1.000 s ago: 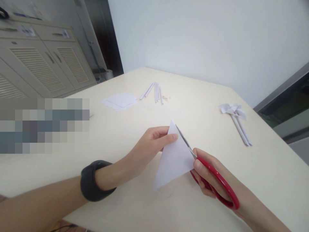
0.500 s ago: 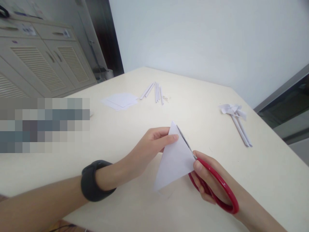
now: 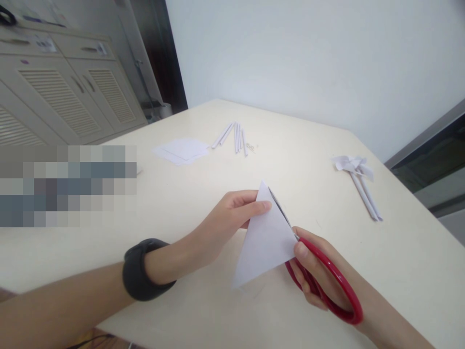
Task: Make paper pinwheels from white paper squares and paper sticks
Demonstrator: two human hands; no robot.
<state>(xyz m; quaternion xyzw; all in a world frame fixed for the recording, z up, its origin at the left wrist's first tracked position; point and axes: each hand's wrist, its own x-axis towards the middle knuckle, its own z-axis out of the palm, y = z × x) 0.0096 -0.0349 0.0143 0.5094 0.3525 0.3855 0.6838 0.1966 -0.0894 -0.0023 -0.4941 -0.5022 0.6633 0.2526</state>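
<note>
A white sheet of paper [image 3: 267, 242], folded into a triangle, is held up above the table. My left hand [image 3: 232, 215] pinches it near its upper corner, thumb on the near face; a black band is on that wrist. My right hand [image 3: 308, 257] grips red-handled scissors [image 3: 339, 276], with fingers through the loops. The blades lie along the triangle's right edge, pointing up toward the top corner. My right thumb is close to the paper's right corner and seems to touch it. Part of the blades is hidden behind the paper.
On the white table [image 3: 181, 203] lie a stack of white paper sheets [image 3: 181, 151], several rolled paper sticks [image 3: 237, 138] and some small bits [image 3: 250, 147]. Paper pinwheels [image 3: 358, 169] on sticks rest at the right. A louvred cabinet [image 3: 65, 97] stands at the far left, beside a blurred patch.
Both hands, the paper and the scissors sit slightly further right in view, as does the background. The grip and the blades' place along the paper's edge look about the same.
</note>
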